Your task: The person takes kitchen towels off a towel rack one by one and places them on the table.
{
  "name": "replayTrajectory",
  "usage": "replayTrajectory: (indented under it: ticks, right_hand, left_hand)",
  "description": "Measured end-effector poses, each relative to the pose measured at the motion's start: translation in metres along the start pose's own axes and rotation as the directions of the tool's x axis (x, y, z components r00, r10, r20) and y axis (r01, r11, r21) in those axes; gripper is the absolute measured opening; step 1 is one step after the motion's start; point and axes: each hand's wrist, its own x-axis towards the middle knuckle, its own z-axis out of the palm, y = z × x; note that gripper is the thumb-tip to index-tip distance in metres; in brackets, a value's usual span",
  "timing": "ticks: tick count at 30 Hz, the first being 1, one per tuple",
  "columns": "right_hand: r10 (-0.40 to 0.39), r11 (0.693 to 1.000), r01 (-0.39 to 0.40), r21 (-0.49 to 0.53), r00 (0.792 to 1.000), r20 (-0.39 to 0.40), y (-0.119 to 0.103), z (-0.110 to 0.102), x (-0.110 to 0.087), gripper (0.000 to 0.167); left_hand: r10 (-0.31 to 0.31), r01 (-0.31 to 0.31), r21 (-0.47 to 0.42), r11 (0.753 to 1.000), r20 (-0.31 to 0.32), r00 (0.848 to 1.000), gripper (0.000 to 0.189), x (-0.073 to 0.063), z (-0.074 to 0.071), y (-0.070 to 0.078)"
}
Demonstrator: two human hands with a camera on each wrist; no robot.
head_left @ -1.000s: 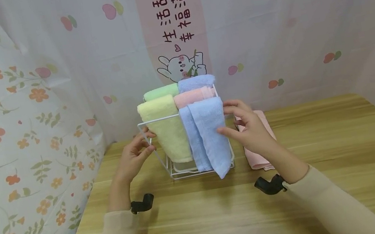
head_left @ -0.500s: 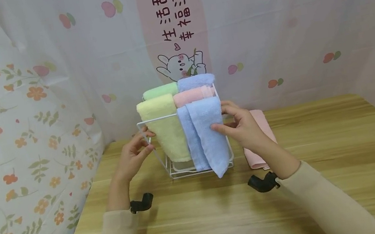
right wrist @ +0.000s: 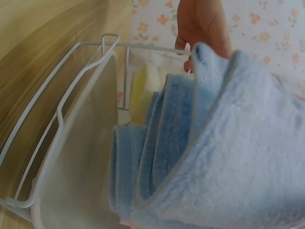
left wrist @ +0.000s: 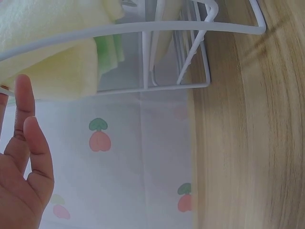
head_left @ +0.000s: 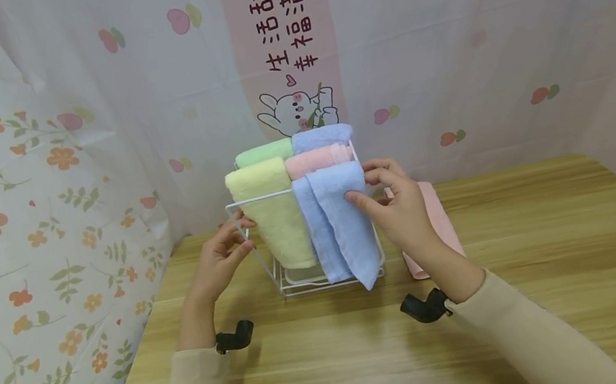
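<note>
A white wire rack [head_left: 260,197] stands on the table, filled with folded towels. My left hand [head_left: 220,261] holds its left wire side; in the left wrist view, the left fingers [left wrist: 25,102] reach up beside the yellow towel. My right hand [head_left: 405,209] pinches the right edge of the front blue towel [head_left: 345,213], thumb in front and other fingers behind. This towel hangs over the front rail, its lower corner slanting down. Beside it is the yellow towel [head_left: 277,224]. Behind them sit a pink towel [head_left: 315,161], a green towel [head_left: 265,153] and another blue towel [head_left: 323,137].
A folded pink towel [head_left: 442,224] lies on the table right of the rack, partly behind my right hand. The wooden table [head_left: 337,364] meets patterned curtains behind and at the left. A pale bin-like panel [right wrist: 78,157] shows inside the rack in the right wrist view.
My right hand has shifted slightly left, its thumb now higher on the blue towel. That towel's lower corner has swung a little. My left hand stays in place.
</note>
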Motion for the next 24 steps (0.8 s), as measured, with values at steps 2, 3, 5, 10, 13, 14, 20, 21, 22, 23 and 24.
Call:
replayTrajectory:
  ticks: [2, 3, 5, 10, 13, 14, 20, 21, 22, 23, 24]
  right_hand:
    - [-0.023, 1.0, 0.022, -0.008, 0.999, -0.029, -0.002, 0.001, -0.001, 0.021]
    - [-0.041, 0.999, 0.041, -0.006, 0.998, -0.042, -0.002, 0.002, -0.001, 0.02]
    - [-0.092, 0.996, 0.093, 0.006, 0.994, -0.067, -0.002, 0.002, -0.001, 0.018]
    - [-0.177, 0.981, 0.183, 0.068, 0.98, -0.086, 0.001, 0.003, 0.0, 0.014]
    - [-0.176, 0.98, 0.182, 0.083, 0.981, -0.078, 0.001, 0.003, 0.002, 0.013]
    - [-0.172, 0.981, 0.178, 0.082, 0.982, -0.075, 0.001, 0.003, 0.003, 0.014]
    - [-0.179, 0.978, 0.185, 0.094, 0.981, -0.071, 0.0, 0.002, 0.012, 0.017]
    - [-0.177, 0.978, 0.184, 0.1, 0.982, -0.072, 0.0, 0.002, 0.013, 0.017]
    - [-0.175, 0.977, 0.183, 0.106, 0.982, -0.075, 0.0, 0.003, 0.014, 0.018]
    - [-0.169, 0.977, 0.178, 0.114, 0.982, -0.08, 0.0, 0.003, 0.015, 0.018]
    - [-0.165, 0.976, 0.175, 0.126, 0.983, -0.086, -0.001, 0.004, 0.015, 0.018]
  left_hand:
    - [0.008, -0.008, -0.007, 1.0, -0.001, 1.0, 0.027, -0.001, 0.0, -0.001]
    - [0.012, -0.012, -0.01, 1.0, -0.003, 1.0, 0.027, -0.001, 0.0, -0.002]
    - [0.018, -0.018, -0.014, 1.0, -0.008, 1.0, 0.027, -0.001, 0.001, -0.002]
    - [0.004, -0.004, -0.01, 1.0, -0.009, 1.0, 0.028, -0.002, 0.001, -0.002]
    - [-0.004, 0.004, -0.012, 1.0, -0.003, 1.0, 0.027, -0.002, 0.001, -0.003]
    - [-0.006, 0.006, -0.012, 1.0, -0.003, 1.0, 0.027, -0.002, 0.001, -0.003]
    - [-0.013, 0.013, -0.011, 1.0, -0.009, 1.0, 0.027, -0.001, 0.0, -0.002]
    - [-0.013, 0.012, -0.011, 1.0, -0.008, 1.0, 0.027, -0.001, 0.0, -0.002]
    - [-0.011, 0.011, -0.01, 1.0, -0.007, 1.0, 0.027, -0.001, 0.0, -0.003]
    - [-0.011, 0.011, -0.01, 1.0, -0.006, 1.0, 0.027, -0.001, 0.0, -0.003]
    - [-0.012, 0.012, -0.008, 1.0, -0.005, 1.0, 0.027, -0.001, 0.0, -0.003]
